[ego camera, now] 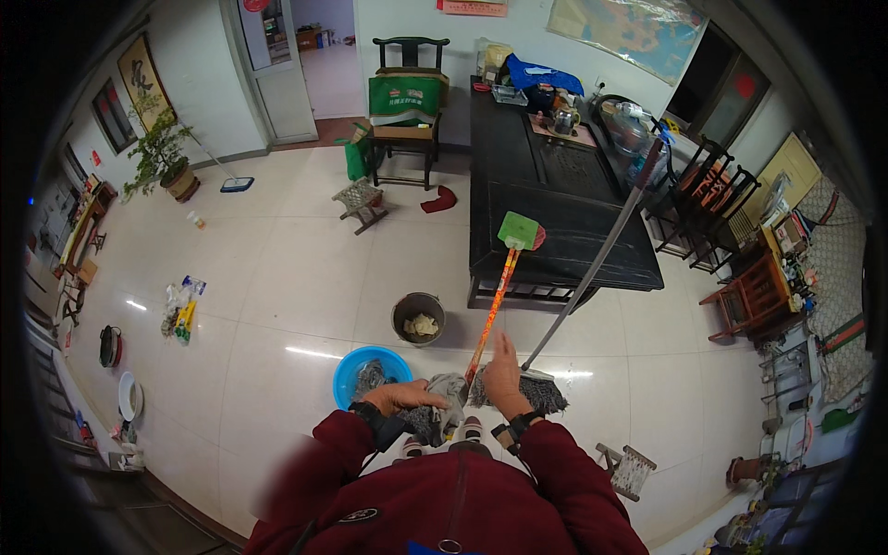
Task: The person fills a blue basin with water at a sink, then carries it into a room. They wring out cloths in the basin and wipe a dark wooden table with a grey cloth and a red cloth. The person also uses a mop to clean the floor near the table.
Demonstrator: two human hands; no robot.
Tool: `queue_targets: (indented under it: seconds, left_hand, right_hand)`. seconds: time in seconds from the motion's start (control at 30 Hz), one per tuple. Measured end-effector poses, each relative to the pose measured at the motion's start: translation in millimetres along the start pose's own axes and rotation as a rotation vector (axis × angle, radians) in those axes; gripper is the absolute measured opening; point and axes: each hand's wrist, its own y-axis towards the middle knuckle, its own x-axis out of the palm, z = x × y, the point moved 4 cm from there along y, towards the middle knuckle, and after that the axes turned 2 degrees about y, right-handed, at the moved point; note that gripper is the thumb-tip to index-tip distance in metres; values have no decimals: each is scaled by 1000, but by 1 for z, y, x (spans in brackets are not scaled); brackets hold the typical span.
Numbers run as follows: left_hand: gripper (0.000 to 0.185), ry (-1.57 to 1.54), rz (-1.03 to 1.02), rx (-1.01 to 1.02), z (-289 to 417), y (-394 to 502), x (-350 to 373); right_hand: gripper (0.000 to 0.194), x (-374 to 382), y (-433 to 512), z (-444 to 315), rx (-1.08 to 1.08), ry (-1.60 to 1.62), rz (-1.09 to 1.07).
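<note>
My left hand [399, 397] is closed around a bunched light-grey cloth [451, 394], with dark-grey mop strands [420, 420] just below. My right hand [505, 371] is raised beside the cloth, fingers extended and apparently holding nothing. Between the hands, a red-and-orange patterned pole [492, 312] slants up to a flat green piece [517, 230] at the black table; whether the two are joined is unclear. A string mop [544, 392] stands behind my right hand, its grey handle [590, 270] tilted toward the table. Beyond my left hand, a blue basin [340, 371] contains a grey stringy mass [372, 377].
A dark bucket [418, 304] with crumpled pale material stands ahead, near the black table [555, 263]. Low folding stools [359, 201] sit ahead and at right. Plastic bags [182, 312] lie on the tiles at left, near a white basin [130, 396]. A chair [406, 132] stands farther back.
</note>
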Motion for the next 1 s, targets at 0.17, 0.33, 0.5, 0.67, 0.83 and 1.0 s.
queue_targets:
  seconds: [0.17,0.33,0.5,0.67,0.83,1.0]
  left_hand:
    - [100,-26,-148,1,10,-1,12]
    - [93,3,40,15,-17,5,2]
    - [51,4,258,375,-69,-36,-38]
    - [43,-728,316,126,-132,-101,-59]
    - [34,-1161,476,215,-197,-118,-73]
    - [34,-1415,473,382,-221,-91,-95]
  right_hand:
    - [15,57,-49,21,1065,1316,-347]
    - [9,75,-39,66,1119,1203,-79]
    - [27,-49,-8,102,529,-192,222]
    - [35,-174,-49,100,385,-214,429]
    - [44,-227,-138,130,375,-48,845]
    - [63,-189,-230,201,1089,276,865]
